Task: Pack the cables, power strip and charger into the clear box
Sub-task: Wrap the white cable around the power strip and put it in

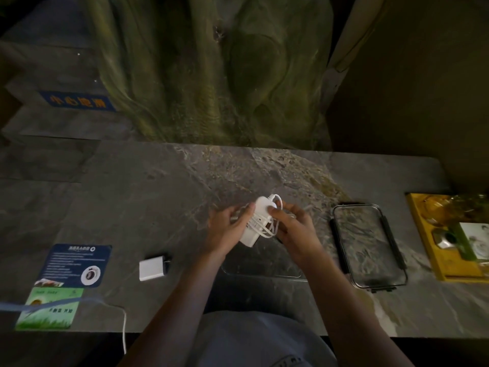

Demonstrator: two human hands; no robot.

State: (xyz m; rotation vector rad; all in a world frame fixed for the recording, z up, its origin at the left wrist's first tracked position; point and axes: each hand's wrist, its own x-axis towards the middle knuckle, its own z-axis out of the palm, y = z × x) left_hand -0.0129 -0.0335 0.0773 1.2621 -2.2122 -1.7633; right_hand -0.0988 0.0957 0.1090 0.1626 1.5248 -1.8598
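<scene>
now clamped in both hands, left hand (229, 225) and right hand (293, 229), above the clear plastic box (264, 271): white rigid power strip (258, 221) wound with springy white cord (267, 226). probably light; best pinched across cord and body together.

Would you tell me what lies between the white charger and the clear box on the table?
In the head view, only the left forearm crosses between charger and clear box.

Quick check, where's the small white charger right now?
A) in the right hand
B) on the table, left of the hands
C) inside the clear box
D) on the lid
B: the charger lies alone on the table, left of both hands, which hold the power strip over the clear box.
</scene>
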